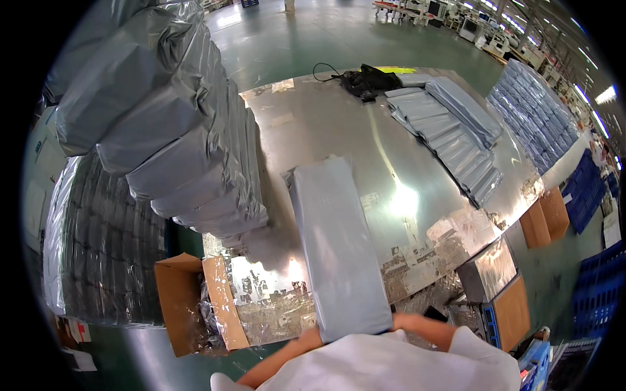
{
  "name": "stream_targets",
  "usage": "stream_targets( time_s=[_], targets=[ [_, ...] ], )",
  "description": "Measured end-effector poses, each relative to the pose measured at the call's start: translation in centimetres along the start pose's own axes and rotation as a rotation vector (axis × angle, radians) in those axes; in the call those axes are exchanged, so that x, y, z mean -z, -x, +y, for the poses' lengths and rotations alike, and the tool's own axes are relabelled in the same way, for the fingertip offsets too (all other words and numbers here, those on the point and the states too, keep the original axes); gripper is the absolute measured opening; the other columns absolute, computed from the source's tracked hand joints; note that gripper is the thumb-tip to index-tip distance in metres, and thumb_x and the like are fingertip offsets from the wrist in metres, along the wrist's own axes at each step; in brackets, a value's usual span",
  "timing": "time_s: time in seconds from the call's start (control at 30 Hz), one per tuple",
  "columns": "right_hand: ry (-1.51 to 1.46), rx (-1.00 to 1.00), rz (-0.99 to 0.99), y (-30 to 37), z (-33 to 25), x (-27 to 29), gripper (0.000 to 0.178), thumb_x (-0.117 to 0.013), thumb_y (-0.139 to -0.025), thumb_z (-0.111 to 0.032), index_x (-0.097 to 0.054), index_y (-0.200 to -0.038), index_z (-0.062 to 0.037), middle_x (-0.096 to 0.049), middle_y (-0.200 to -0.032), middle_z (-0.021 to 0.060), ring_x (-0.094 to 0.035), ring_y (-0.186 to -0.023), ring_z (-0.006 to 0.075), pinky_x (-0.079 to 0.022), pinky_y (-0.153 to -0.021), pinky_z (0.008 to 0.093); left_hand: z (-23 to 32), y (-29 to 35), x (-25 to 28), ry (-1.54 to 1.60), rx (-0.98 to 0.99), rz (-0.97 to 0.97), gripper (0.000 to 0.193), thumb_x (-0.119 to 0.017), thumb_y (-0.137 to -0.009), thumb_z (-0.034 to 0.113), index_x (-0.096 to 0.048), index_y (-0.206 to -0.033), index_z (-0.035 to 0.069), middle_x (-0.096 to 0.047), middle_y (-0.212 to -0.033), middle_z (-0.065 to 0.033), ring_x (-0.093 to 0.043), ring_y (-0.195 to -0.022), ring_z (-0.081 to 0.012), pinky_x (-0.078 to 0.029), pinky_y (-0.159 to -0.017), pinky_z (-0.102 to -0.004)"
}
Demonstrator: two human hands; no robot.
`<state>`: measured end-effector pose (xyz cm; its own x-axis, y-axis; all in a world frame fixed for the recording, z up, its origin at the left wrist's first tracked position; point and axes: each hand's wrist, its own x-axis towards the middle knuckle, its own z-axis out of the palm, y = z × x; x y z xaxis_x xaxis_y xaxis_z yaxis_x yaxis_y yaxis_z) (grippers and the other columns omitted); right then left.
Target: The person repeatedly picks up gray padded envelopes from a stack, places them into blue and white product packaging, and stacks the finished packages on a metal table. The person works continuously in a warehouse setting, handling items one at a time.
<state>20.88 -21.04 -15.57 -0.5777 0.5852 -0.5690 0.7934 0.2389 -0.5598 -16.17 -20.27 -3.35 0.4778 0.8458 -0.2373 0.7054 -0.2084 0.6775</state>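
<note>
A long grey plastic-wrapped package lies on the metal table, its near end against the white clothing at my front. My left hand is at the near left corner of the package. On the opposite side, my right hand is at its near right corner. Both hands appear to grip the package from its sides, though most of the fingers are hidden. At the left of the table rises a tall stack of similar grey packages.
Flat grey bags and a black cloth-like bundle lie at the table's far side. An open cardboard box with plastic scraps stands front left. A metal-topped machine is front right. Wrapped stacks stand beyond the right edge.
</note>
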Motion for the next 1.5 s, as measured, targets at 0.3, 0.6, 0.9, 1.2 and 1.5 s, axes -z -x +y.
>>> stream_targets(
  time_s=[0.3, 0.6, 0.9, 1.2, 1.5],
  targets=[
    [-0.902, -0.150, 0.188, -3.4, -3.0, 14.4, 0.022, -0.049, -0.074, -0.019, -0.063, -0.073, -0.0021, -0.057, -0.057, 0.0061, -0.051, -0.042, 0.0135, -0.038, -0.039, 0.0282, -5.8, -9.8, 7.2, 0.477, 0.499, -0.060, 0.021, -0.046, -0.076, 0.020, -0.058, -0.065, 0.007, -0.057, -0.057, -0.0085, -0.057, -0.055, -0.0218, -0.046, -0.054, -0.0343],
    [-1.440, 0.160, -0.020, -0.2, -14.1, 15.8, 0.047, -0.053, -0.083, -0.008, -0.037, -0.127, -0.0053, -0.057, -0.104, 0.0067, -0.053, -0.089, 0.0106, -0.043, -0.070, 0.0222, -5.4, 9.8, 7.6, 1.114, 0.725, 0.645, 0.015, -0.052, -0.080, 0.011, -0.061, -0.088, 0.002, -0.062, -0.078, -0.0076, -0.057, -0.065, -0.0151, -0.045, -0.058, -0.0245],
    [0.568, 0.202, 0.900, -6.9, -12.1, 32.2, 0.062, -0.052, -0.071, 0.001, -0.036, -0.127, -0.0178, -0.030, -0.133, 0.0124, -0.028, -0.123, 0.0280, -0.028, -0.099, 0.0411, -9.3, 1.3, 24.1, -0.638, 0.486, 0.999, 0.049, -0.063, -0.065, 0.003, -0.050, -0.112, 0.008, -0.037, -0.125, -0.0169, -0.037, -0.114, -0.0300, -0.032, -0.094, -0.0390],
    [0.972, 0.565, 0.453, -13.6, -6.5, 35.9, 0.032, -0.054, -0.074, -0.015, -0.058, -0.106, -0.0129, -0.032, -0.135, 0.0047, -0.025, -0.127, 0.0209, -0.021, -0.104, 0.0363, -4.1, -21.2, 20.6, -1.037, -0.337, 0.030, 0.052, -0.049, -0.073, 0.008, -0.044, -0.123, 0.021, -0.021, -0.140, -0.0082, -0.019, -0.129, -0.0218, -0.015, -0.105, -0.0404],
    [-0.883, 0.115, 0.736, -15.7, -2.7, 35.1, 0.021, -0.052, -0.080, -0.017, -0.059, -0.067, -0.0026, -0.060, -0.073, 0.0039, -0.052, -0.066, 0.0138, -0.040, -0.059, 0.0286, -10.9, -22.1, 21.8, 0.539, 0.261, -0.010, 0.024, -0.051, -0.081, 0.012, -0.057, -0.102, 0.004, -0.057, -0.103, -0.0071, -0.052, -0.097, -0.0171, -0.040, -0.083, -0.0291]
  ],
)
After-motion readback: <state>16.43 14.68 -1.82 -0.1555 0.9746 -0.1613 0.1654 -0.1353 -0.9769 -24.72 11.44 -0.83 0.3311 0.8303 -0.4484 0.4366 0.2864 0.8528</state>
